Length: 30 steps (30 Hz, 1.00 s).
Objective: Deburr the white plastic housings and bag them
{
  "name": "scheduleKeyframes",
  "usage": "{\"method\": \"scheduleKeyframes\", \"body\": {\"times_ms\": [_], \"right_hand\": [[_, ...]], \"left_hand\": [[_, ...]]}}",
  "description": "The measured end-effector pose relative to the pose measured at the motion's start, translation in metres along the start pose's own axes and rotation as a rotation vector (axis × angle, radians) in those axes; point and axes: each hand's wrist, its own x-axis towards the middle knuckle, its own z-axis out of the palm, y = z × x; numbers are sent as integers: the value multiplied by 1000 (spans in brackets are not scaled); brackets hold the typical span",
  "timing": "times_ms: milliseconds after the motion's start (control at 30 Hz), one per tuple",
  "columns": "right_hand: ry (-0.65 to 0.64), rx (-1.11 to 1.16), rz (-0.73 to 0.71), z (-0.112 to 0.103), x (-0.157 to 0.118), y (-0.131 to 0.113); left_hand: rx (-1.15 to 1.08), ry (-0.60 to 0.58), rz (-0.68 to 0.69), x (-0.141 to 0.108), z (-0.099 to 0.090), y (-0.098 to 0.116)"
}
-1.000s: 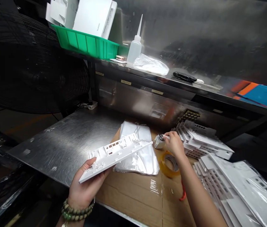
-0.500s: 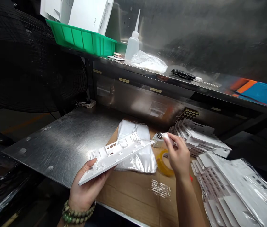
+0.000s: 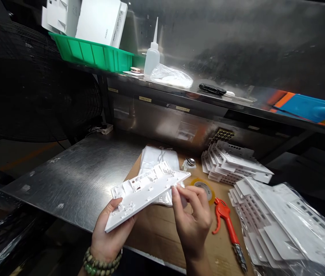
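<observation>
A white plastic panel (image 3: pixel 148 195) with clips and slots on its inner face is held tilted above the bench. My left hand (image 3: pixel 112 226) grips its near left end, thumb on top and fingers underneath. At the panel's right front edge, my right hand (image 3: pixel 192 212) has its thumb and index finger pinched together. Something pale shows by those fingertips, too small to make out. Behind the panel lie clear plastic bags (image 3: pixel 159 157). A small dispenser bottle with a metal top (image 3: pixel 189 164) and a roll of yellow tape (image 3: pixel 204 189) are just beyond my right hand.
A red air gun (image 3: pixel 228 218) lies right of my right hand. Stacks of white panels stand at the back right (image 3: pixel 237 161) and front right (image 3: pixel 289 222). Cardboard (image 3: pixel 156 237) covers part of the metal bench (image 3: pixel 79 172). The shelf above holds a green bin (image 3: pixel 93 53) and a squeeze bottle (image 3: pixel 151 59).
My right hand has moved from beside the dispenser bottle, left and down to the panel's edge. The red air gun has come into fuller view. The camera view has shifted slightly.
</observation>
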Motion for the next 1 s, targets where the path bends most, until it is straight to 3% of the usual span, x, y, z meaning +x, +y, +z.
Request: {"method": "scheduleKeyframes", "body": {"times_ms": [133, 233, 500, 633, 767, 833, 933, 1000], "right_hand": [[-42, 86, 15, 6, -14, -22], [-76, 144, -5, 10, -22, -36], [-154, 223, -109, 16, -34, -58], [-132, 128, -93, 9, -17, -32], [141, -123, 31, -23, 16, 27], [280, -199, 143, -40, 27, 43], [355, -168, 284, -54, 25, 30], [251, -96, 314, -54, 12, 4]], "left_hand": [[-48, -43, -43, 2, -3, -3], [-86, -11, -44, 0, 0, -4], [-42, 7, -73, -5, 5, -2], [44, -26, 45, -6, 7, -7], [100, -29, 93, -14, 20, -6], [106, -4, 90, -19, 30, -4], [138, 6, 65, -24, 44, -2], [167, -18, 17, -25, 50, -2]]}}
